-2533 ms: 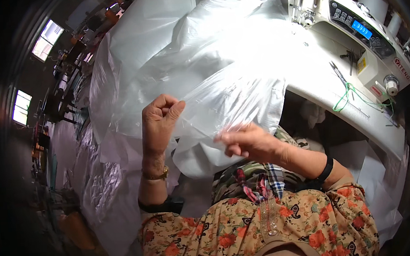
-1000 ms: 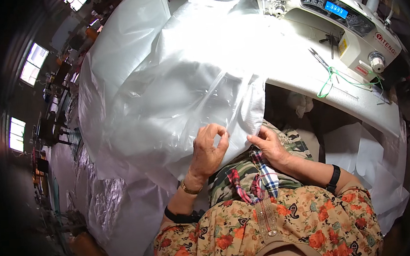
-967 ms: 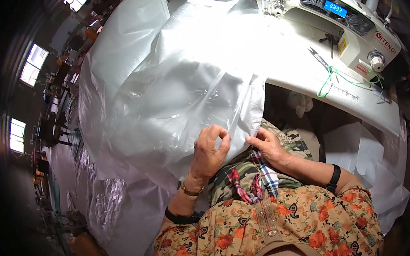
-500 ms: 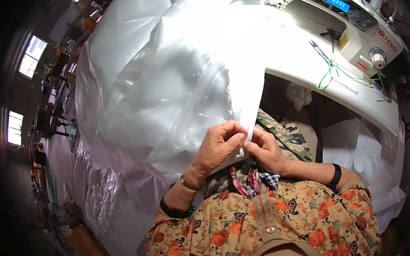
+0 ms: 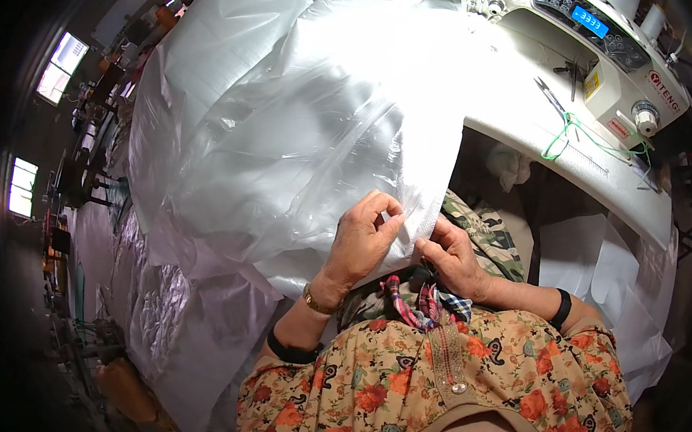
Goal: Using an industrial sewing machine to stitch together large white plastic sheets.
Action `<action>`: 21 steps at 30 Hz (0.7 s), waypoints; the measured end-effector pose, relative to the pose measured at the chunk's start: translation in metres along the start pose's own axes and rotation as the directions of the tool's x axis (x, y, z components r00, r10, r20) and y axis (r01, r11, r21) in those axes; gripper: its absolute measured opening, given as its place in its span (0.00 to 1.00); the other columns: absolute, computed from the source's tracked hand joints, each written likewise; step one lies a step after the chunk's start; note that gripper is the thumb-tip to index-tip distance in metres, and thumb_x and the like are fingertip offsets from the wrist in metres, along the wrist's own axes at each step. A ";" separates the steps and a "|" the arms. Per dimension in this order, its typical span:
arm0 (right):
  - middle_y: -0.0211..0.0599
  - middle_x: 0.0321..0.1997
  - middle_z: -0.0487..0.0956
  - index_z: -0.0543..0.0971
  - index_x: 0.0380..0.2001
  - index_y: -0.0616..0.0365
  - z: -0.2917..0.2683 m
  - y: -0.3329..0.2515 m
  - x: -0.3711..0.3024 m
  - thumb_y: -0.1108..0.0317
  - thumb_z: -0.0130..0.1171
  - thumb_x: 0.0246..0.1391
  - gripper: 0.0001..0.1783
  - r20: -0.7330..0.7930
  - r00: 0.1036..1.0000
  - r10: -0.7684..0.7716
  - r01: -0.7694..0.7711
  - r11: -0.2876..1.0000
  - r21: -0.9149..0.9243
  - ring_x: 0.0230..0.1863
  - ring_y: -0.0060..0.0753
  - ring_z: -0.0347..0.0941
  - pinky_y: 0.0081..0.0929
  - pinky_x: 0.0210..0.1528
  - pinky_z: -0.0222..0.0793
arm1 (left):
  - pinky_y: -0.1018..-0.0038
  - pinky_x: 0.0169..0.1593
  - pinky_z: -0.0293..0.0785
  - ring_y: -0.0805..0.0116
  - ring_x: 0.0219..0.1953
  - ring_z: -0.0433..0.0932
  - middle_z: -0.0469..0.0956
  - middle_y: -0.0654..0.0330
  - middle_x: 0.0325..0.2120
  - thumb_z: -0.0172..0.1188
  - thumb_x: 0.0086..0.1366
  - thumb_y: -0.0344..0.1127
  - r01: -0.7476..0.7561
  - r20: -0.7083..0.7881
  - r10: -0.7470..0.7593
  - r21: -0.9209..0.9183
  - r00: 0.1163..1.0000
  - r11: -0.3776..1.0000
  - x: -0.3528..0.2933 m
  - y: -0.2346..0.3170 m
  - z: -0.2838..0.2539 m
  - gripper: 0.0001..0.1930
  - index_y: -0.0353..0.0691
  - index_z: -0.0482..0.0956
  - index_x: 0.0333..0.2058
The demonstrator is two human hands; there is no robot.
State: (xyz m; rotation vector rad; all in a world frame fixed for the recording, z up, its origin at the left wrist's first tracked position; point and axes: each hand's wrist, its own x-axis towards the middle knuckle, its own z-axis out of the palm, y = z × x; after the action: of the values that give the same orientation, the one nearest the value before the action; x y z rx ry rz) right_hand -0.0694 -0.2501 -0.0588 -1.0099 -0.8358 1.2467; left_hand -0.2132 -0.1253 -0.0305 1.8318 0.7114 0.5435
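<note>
A large white woven plastic sheet with clear film over it spreads across the worktable and down towards my lap. My left hand is closed in a pinch at the film, close to the white sheet's right edge. Just right of it, my right hand grips the near corner of the white sheet between thumb and fingers. The fingertips of both hands are partly hidden by the material and by each other fingers' curl.
A sewing machine with a lit display stands at the back right. On its white table lie scissors and green thread. Camouflage cloth covers my lap. More white sheeting hangs at the right.
My left hand has moved slightly up and left, away from my right hand, opening a gap between them at the sheet's corner. The whole view has shifted a little.
</note>
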 end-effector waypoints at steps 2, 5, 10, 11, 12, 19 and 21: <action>0.33 0.46 0.79 0.73 0.54 0.66 0.000 0.001 0.000 0.70 0.52 0.66 0.16 -0.001 1.000 -0.004 0.004 1.000 0.029 0.45 0.18 0.73 0.22 0.48 0.72 | 0.84 0.26 0.69 0.83 0.23 0.72 0.78 0.65 0.28 0.60 0.68 0.29 0.052 -0.009 -0.052 0.045 0.999 0.998 -0.002 0.014 -0.002 0.04 0.34 0.76 0.37; 0.33 0.47 0.79 0.72 0.54 0.67 -0.002 0.000 0.000 0.71 0.51 0.66 0.16 0.015 1.000 -0.004 0.003 0.999 0.054 0.46 0.18 0.73 0.22 0.50 0.71 | 0.86 0.23 0.65 0.86 0.20 0.69 0.76 0.67 0.26 0.57 0.69 0.28 0.152 0.018 -0.155 -0.345 0.988 0.926 -0.005 0.027 -0.002 0.03 0.34 0.74 0.38; 0.33 0.47 0.79 0.72 0.55 0.66 0.006 -0.005 -0.001 0.71 0.51 0.66 0.17 0.012 1.000 -0.002 0.001 0.998 0.060 0.47 0.18 0.72 0.21 0.49 0.71 | 0.84 0.27 0.68 0.84 0.24 0.71 0.77 0.66 0.24 0.56 0.71 0.29 0.025 0.015 -0.022 -0.180 1.000 0.983 -0.010 0.012 0.006 0.06 0.33 0.74 0.42; 0.33 0.47 0.79 0.72 0.54 0.67 0.008 -0.004 -0.001 0.71 0.51 0.66 0.16 -0.001 1.000 -0.027 0.027 0.998 0.062 0.46 0.18 0.73 0.21 0.49 0.71 | 0.84 0.27 0.68 0.84 0.24 0.71 0.77 0.66 0.24 0.56 0.71 0.29 0.025 0.017 -0.022 -0.180 1.000 0.983 -0.011 0.013 0.007 0.06 0.33 0.74 0.42; 0.33 0.46 0.79 0.72 0.54 0.67 0.009 -0.003 -0.002 0.71 0.51 0.66 0.16 -0.014 0.999 -0.052 0.052 0.997 0.064 0.45 0.18 0.73 0.21 0.48 0.71 | 0.82 0.28 0.69 0.83 0.25 0.72 0.78 0.65 0.24 0.57 0.70 0.28 0.041 0.021 -0.038 -0.159 0.999 0.986 -0.013 0.016 0.007 0.06 0.32 0.75 0.42; 0.35 0.39 0.80 0.76 0.47 0.65 0.008 -0.009 -0.003 0.71 0.53 0.65 0.12 0.039 0.998 -0.041 0.050 0.959 -0.278 0.39 0.18 0.74 0.21 0.42 0.71 | 0.73 0.31 0.71 0.69 0.25 0.76 0.77 0.56 0.24 0.60 0.65 0.26 -0.238 0.010 0.240 0.179 0.971 0.955 -0.009 0.029 0.003 0.04 0.31 0.79 0.36; 0.46 0.31 0.77 0.76 0.38 0.64 0.011 -0.014 -0.002 0.68 0.57 0.60 0.09 0.096 0.972 -0.213 0.229 0.788 -0.572 0.33 0.45 0.73 0.36 0.40 0.68 | 0.72 0.31 0.71 0.64 0.25 0.75 0.75 0.55 0.25 0.59 0.66 0.27 -0.357 0.060 0.354 0.262 0.933 0.897 -0.006 0.030 -0.002 0.04 0.32 0.79 0.36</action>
State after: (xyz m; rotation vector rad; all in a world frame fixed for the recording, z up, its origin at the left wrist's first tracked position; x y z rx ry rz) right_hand -0.0744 -0.2505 -0.0414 -1.3325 -1.3670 0.8079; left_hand -0.2121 -0.1366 -0.0018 2.2400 0.4563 0.6991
